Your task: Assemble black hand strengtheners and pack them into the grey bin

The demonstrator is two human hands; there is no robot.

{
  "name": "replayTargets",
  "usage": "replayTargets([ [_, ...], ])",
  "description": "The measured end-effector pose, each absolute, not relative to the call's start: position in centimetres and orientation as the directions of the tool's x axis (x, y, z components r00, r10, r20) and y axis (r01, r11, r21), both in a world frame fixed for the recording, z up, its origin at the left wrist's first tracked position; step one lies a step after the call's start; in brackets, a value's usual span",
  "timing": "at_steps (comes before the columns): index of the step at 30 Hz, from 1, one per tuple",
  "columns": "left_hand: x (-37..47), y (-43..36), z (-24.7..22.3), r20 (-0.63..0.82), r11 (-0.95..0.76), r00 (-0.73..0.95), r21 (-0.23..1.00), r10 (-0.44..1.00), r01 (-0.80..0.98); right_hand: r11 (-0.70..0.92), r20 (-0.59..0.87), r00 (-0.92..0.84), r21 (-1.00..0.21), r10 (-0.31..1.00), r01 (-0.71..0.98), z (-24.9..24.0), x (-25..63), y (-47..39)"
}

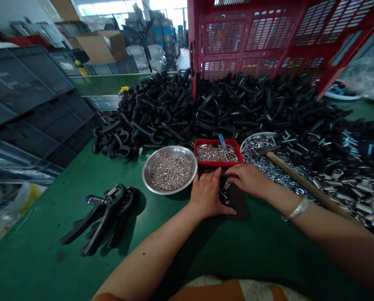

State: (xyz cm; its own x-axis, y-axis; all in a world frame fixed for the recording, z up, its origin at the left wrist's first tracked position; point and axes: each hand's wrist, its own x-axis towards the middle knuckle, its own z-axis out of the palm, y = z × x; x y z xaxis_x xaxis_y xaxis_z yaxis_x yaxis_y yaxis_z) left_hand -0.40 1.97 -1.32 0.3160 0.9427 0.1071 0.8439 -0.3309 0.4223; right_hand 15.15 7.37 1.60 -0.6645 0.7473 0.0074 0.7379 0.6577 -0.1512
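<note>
From the head view, the action centred on a small black part [224, 197] with a shiny metal spring [227, 185], and there it was, lying on a dark mat [243, 209] between two bare hands! Much of it was covered, so its full shape could not be told. The left hand [207, 193] stood arched at its left side, thumb spread wide from the fingers below it; whether it gripped, I couldn't tell. The right hand [245, 179] came in from the other side, fingers bent close together by the spring, its hold hidden too. Beneath it all ran a green tabletop [162, 255], and what a crowd on it: a metal bowl [145, 179] of tiny silver pieces, a red tray [216, 164] full of metal pins just beyond the mat, a wooden-handled hammer [300, 175] lying across metal parts, black spring-fitted grips [107, 213] over on the left, and a great heap of black pieces [155, 108] behind. Further back rose a red crate [224, 37], with stacked grey crates [17, 88] to the left and an open cardboard box [96, 47] near bright windows [108, 8].
</note>
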Motion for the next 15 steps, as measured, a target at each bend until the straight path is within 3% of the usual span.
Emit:
replayTargets([
  [5,-0.5,2.0,-1.5,0.109,-0.348,0.335,0.423,0.936,0.836,0.612,0.256,-0.569,-0.135,0.781,0.780,-2.1,17.3,4.5],
  [12,-0.3,1.7,-1.4,0.084,-0.328,0.321,0.384,0.943,0.863,0.610,0.174,-0.596,-0.042,0.784,0.791,0.0,18.3,3.3],
  [15,-0.1,1.4,-1.2,0.090,-0.303,0.291,0.382,0.952,0.873,0.433,0.229,-0.449,0.120,0.864,0.893,2.7,22.4,3.3],
])
